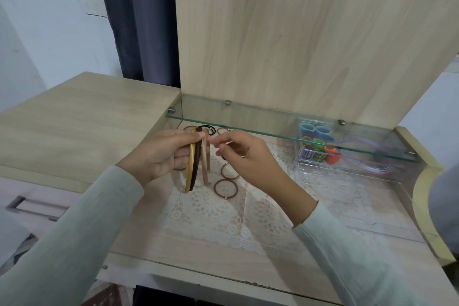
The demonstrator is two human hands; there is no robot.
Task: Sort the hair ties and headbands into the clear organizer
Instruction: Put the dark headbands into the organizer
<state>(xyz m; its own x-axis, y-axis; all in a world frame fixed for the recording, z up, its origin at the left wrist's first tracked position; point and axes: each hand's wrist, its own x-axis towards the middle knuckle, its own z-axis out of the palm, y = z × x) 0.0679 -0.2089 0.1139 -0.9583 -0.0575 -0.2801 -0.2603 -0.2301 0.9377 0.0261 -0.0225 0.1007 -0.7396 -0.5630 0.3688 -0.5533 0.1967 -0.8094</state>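
Wood-grain surface (198, 253) carries a lace mat (211, 213). Clear organizer (347, 169) sits at right under the glass shelf (273, 131), with coloured ties (315, 151) inside. Left hand (159, 154): grip clasps bundled headbands (196, 169) upright above the mat. Right hand (243, 156): fingertips at their tops, grip state unclear. Brown hair ties (226, 189) lie loose on the mat.

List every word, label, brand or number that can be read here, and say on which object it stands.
None: no readable text shows anywhere. The headbands in the left hand, the brown hair ties, the clear organizer and the wooden panel carry no print.
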